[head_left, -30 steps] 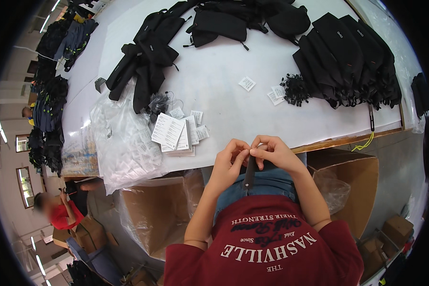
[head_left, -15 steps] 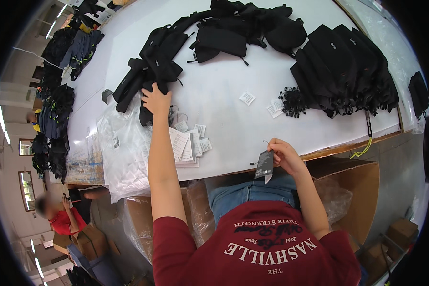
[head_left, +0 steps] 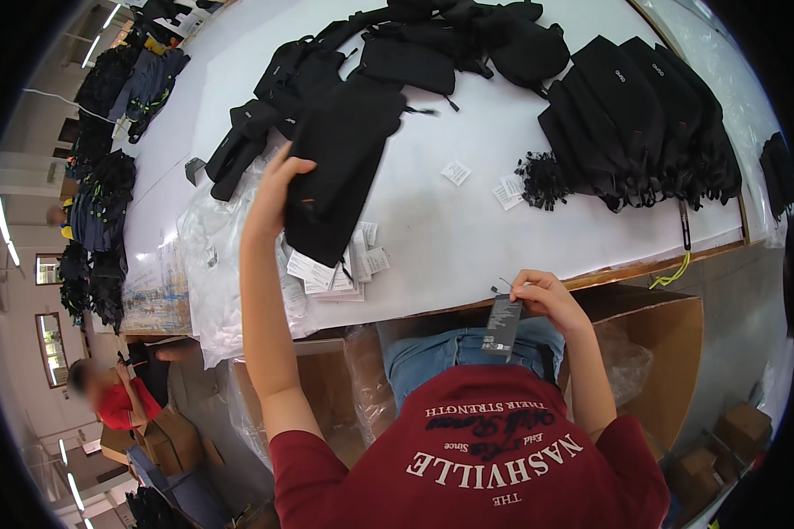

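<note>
A flat black fabric pouch [head_left: 340, 167] with a zip cord is in my left hand [head_left: 272, 192], tilted above the table. The thumb lies over its near face; the other fingers are partly hidden behind it. At the table's front edge, my right hand [head_left: 549, 300] pinches a dark grey hang tag [head_left: 503, 326] by its top, with a thin string showing. Beneath the pouch lies a loose pile of white paper tags [head_left: 331, 275], partly covered by it. More black pouches [head_left: 406, 63] are heaped in an arc at the far side.
Black pouches [head_left: 635, 115] are stacked at the right of the white table [head_left: 450, 238], beside a cluster of small black cords [head_left: 541, 181]. Clear plastic bags [head_left: 216, 282] hang over the front left edge. An open cardboard box [head_left: 653, 353] stands below. Another person [head_left: 119, 397] sits at far left.
My left hand has closed on a pouch and lifted it off the heap, bringing it right over the paper tags. My right hand has shifted slightly right and down with the hang tag.
</note>
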Demonstrator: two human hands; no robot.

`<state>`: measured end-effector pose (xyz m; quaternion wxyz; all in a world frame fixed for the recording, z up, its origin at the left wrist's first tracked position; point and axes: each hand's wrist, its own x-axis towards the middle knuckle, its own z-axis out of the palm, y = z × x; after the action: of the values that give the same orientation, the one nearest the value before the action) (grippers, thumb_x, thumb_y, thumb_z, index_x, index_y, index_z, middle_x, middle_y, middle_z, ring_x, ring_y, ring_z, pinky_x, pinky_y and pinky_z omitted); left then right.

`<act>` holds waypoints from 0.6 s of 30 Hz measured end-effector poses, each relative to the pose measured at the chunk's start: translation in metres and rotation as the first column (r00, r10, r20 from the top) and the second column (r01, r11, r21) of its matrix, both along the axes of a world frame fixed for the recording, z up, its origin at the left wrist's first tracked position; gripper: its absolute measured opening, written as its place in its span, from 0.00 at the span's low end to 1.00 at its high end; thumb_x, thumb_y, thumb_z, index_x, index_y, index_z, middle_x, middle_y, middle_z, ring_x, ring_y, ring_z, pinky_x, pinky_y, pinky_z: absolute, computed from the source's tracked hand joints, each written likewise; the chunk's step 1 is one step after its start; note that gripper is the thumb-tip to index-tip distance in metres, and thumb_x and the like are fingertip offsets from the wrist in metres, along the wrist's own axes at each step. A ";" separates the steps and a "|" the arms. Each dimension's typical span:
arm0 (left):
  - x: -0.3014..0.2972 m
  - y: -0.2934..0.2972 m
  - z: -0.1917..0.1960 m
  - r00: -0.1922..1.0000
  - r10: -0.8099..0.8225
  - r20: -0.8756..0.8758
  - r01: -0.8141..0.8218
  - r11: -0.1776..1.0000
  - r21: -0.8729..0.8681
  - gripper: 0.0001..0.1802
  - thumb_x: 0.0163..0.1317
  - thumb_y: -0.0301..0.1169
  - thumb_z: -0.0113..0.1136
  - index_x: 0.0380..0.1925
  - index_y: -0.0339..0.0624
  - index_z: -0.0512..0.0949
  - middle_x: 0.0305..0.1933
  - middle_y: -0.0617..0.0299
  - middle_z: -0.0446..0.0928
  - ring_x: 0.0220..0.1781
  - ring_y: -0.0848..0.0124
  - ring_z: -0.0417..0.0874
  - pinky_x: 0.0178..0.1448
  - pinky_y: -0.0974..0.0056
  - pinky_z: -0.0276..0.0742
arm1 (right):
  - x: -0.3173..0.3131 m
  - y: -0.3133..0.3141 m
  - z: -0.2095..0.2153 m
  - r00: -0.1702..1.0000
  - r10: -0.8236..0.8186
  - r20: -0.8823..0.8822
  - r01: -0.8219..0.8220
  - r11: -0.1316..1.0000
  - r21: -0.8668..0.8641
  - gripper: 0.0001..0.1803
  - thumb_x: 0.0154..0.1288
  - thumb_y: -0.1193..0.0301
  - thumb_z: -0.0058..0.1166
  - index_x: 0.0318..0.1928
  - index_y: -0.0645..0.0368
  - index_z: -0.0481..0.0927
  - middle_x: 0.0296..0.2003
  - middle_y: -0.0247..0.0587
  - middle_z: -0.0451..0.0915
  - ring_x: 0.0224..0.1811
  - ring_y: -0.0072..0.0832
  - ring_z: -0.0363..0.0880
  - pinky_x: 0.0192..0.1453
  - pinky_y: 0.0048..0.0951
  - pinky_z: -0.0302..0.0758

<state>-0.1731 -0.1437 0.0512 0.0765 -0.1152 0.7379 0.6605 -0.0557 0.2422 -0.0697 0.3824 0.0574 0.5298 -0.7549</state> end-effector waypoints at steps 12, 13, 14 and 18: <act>0.072 0.115 -0.117 0.978 -0.029 0.206 0.038 0.998 -0.044 0.20 0.60 0.31 0.59 0.51 0.35 0.70 0.48 0.55 0.75 0.50 0.65 0.76 0.56 0.63 0.70 | 0.012 -0.010 0.007 0.959 -0.089 -0.267 0.113 0.991 0.074 0.05 0.64 0.72 0.56 0.33 0.60 0.79 0.26 0.23 0.77 0.22 0.08 0.61 0.25 0.14 0.55; 0.078 0.116 -0.115 0.982 -0.016 -0.187 -0.049 0.940 -0.339 0.19 0.60 0.29 0.58 0.51 0.36 0.71 0.50 0.53 0.75 0.54 0.61 0.74 0.60 0.60 0.65 | 0.014 -0.012 0.005 0.961 -0.087 -0.261 0.110 0.991 0.077 0.05 0.64 0.72 0.56 0.33 0.60 0.79 0.26 0.23 0.77 0.22 0.08 0.61 0.25 0.14 0.55; 0.085 0.115 -0.114 0.835 -0.118 -0.537 -0.239 0.801 -0.549 0.18 0.60 0.27 0.58 0.51 0.36 0.71 0.52 0.50 0.74 0.57 0.57 0.72 0.64 0.57 0.61 | 0.016 -0.014 0.003 0.952 -0.108 -0.287 0.131 0.990 0.061 0.05 0.64 0.72 0.56 0.33 0.61 0.79 0.25 0.23 0.76 0.22 0.08 0.61 0.25 0.15 0.55; 0.114 0.111 -0.096 0.805 -0.474 -0.358 0.057 0.662 -0.747 0.14 0.57 0.21 0.55 0.43 0.47 0.80 0.67 0.57 0.65 0.67 0.52 0.60 0.68 0.54 0.58 | 0.010 -0.027 -0.002 0.933 -0.045 -0.358 0.133 0.966 0.223 0.05 0.64 0.72 0.57 0.33 0.62 0.78 0.23 0.24 0.75 0.23 0.10 0.64 0.26 0.17 0.60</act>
<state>-0.0587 -0.0330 -0.0447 -0.0779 0.1633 0.9324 0.3129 -0.0453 0.2152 -0.0717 0.2374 -0.0069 0.6748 -0.6988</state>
